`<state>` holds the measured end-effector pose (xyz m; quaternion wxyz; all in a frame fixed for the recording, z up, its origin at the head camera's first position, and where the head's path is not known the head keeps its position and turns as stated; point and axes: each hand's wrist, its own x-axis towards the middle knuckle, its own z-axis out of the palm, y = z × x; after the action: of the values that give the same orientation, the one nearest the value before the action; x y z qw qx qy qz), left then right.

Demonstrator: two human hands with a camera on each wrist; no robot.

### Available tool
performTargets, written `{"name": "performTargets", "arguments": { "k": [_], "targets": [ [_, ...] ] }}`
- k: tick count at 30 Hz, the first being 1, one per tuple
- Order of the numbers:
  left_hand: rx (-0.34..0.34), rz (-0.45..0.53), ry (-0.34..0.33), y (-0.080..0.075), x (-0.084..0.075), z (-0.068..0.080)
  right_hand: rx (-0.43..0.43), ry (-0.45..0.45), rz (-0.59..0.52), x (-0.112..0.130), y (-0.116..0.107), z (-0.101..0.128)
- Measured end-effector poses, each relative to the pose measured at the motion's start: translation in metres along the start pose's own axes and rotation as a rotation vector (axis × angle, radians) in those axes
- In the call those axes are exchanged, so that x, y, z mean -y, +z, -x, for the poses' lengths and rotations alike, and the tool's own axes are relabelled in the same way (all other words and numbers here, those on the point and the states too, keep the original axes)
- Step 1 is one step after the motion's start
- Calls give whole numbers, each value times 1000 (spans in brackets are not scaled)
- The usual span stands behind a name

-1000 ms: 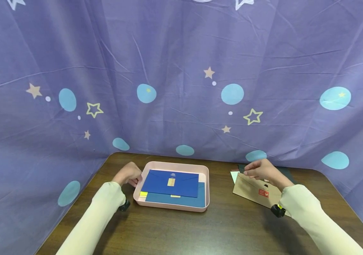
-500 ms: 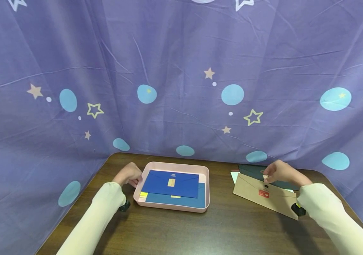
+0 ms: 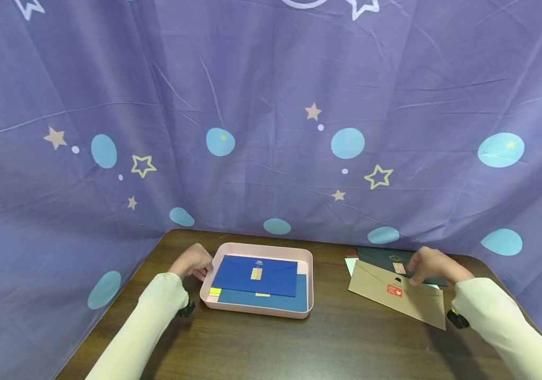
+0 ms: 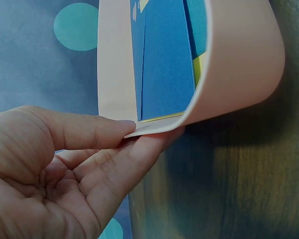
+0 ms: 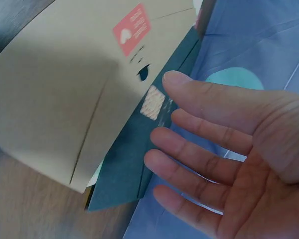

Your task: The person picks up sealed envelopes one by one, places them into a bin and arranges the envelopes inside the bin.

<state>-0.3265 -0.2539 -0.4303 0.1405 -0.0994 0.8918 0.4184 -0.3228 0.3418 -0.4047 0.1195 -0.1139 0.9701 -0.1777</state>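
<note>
My left hand (image 4: pixel 74 169) pinches the left wall of a pink tray (image 4: pixel 244 55), thumb inside the rim and fingers outside. A blue envelope (image 3: pixel 276 274) with a gold sticker lies on a teal envelope (image 3: pixel 271 301) in that tray. At the right, my right hand (image 5: pixel 224 154) hovers with its fingers apart and nothing between them, over a small pile. A brown kraft envelope (image 3: pixel 375 285) with a red heart sticker tops the pile. Partly under it is a dark green envelope (image 5: pixel 124 154) with a gold-patterned sticker, right by my fingertips.
A pale mint corner (image 3: pixel 351 265) sticks out from the pile's left side. The wooden table (image 3: pixel 328 343) meets a purple curtain (image 3: pixel 271 184) with stars and dots along its back edge. Yellow paper (image 3: pixel 215 291) shows at the tray's left.
My right hand has moved right across the pile, from the kraft envelope's left corner toward the dark green one, uncovering its sticker. The left hand and tray have stayed put.
</note>
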Motion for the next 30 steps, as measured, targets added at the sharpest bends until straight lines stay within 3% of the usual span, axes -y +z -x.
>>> {"name": "performTargets", "arguments": {
  "k": [13,20,30],
  "targets": [
    [-7,-20,3,0,0,0,36,9,72,-17,11,8],
    [-5,-18,-1,0,-1,0,39,92,71,-24,15,12],
    [-9,-8,5,1,0,-2,29,117,121,-30,24,11]
  ]
}}
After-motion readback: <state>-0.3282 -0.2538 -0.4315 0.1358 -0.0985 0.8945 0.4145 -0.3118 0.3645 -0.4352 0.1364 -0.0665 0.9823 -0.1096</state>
